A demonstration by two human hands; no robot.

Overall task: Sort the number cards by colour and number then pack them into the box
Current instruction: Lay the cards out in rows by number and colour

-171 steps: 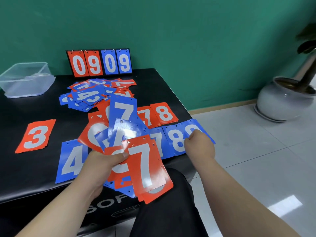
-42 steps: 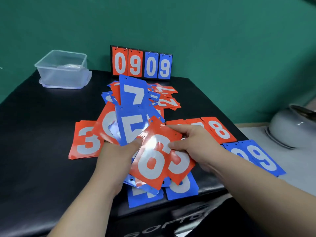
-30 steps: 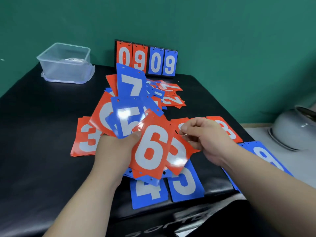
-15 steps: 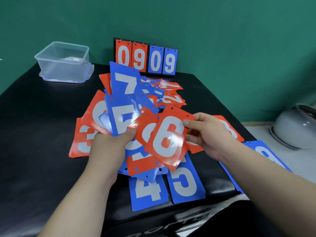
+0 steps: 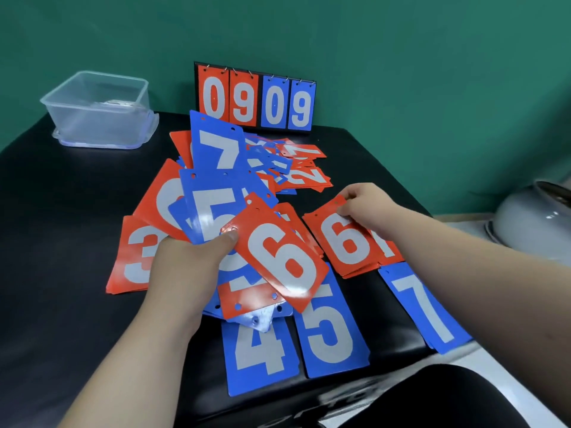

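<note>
Pinching red 6 card (image 5: 346,242) by its top edge, right hand (image 5: 367,205) grip has it on a red pile on the table (image 5: 61,211). Left hand (image 5: 185,267) grip clamps a fanned stack (image 5: 216,205), thumb on top. Cards look thin, stiff, glossy: likely slippery, grab edges. Box (image 5: 99,109) back-left.

Covered, cropped, unreadable

The left hand (image 5: 185,267) covers part of the red 3 card (image 5: 133,254); in the fan of cards (image 5: 213,208) it grips, the rear red card (image 5: 160,199) shows only a curve of its digit; the right hand (image 5: 367,205) pinches the red 6 card (image 5: 346,242), hiding its upper corner; the heap (image 5: 299,174) at upper centre overlaps too much to read; the box (image 5: 102,118) contents are a pale blur; the pot (image 5: 525,227) is cut by the right edge.
</note>
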